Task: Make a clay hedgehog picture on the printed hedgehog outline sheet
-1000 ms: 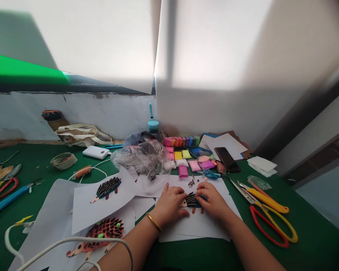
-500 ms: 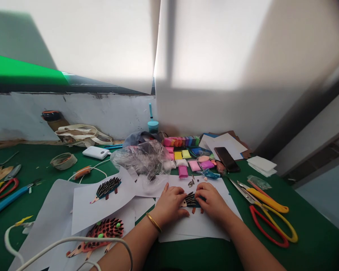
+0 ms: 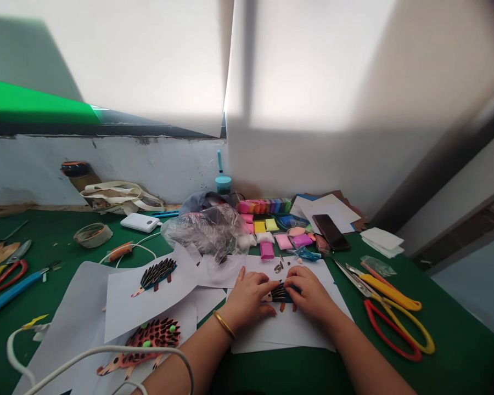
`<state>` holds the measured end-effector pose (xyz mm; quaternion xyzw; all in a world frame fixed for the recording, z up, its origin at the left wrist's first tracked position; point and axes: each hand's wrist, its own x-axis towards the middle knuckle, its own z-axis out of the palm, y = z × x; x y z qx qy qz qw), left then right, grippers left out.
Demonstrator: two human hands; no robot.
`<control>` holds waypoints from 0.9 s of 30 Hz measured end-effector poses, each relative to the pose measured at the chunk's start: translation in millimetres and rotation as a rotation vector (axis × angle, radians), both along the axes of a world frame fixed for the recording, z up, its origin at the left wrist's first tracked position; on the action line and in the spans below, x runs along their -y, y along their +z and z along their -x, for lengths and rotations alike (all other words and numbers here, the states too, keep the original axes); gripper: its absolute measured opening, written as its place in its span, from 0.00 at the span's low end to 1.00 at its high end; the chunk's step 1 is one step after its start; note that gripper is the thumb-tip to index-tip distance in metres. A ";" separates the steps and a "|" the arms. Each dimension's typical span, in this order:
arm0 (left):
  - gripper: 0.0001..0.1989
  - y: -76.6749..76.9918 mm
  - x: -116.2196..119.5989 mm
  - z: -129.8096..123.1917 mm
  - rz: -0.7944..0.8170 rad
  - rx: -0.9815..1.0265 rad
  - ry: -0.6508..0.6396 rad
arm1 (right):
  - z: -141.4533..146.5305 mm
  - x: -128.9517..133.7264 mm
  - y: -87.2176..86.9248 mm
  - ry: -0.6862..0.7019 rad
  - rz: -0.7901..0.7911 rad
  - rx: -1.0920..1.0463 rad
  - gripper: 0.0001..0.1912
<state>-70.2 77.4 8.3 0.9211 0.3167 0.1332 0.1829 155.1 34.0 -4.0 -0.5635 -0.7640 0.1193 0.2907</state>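
A clay hedgehog (image 3: 278, 293) with dark seed spines, a pale face and brown feet lies on a white paper sheet (image 3: 313, 332) in front of me. From the left, my left hand (image 3: 249, 296) rests on the paper, fingers spread, the index fingertip reaching the spines near the head. My right hand (image 3: 308, 291) bends over the hedgehog's rear, thumb and forefinger pinched together at the spines; whatever is between them is hidden. Just beyond, a few loose striped sunflower seeds (image 3: 278, 267) and small clay bits lie on the sheet.
Left are a finished-looking seed hedgehog (image 3: 158, 274) on paper, a red hedgehog (image 3: 148, 343) and a white cable (image 3: 107, 349). Behind lie a plastic bag (image 3: 208, 230), clay packets (image 3: 267, 250) and a phone (image 3: 330, 231). Scissors (image 3: 389, 318) and a yellow cutter (image 3: 391, 292) lie right.
My left index finger has stretched slightly to the right, over the hedgehog's front spines. My right hand stays nearly in place at the rear.
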 end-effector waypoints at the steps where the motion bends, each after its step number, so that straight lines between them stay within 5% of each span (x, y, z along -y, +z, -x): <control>1: 0.36 0.4 0.1 0.1 -0.003 -0.008 0.000 | 0.0 -0.1 -0.1 -0.001 -0.001 0.002 0.08; 27: 0.35 0.5 -0.7 -0.2 -0.009 0.015 -0.006 | 1.2 0.8 2.8 -0.013 0.018 -0.045 0.07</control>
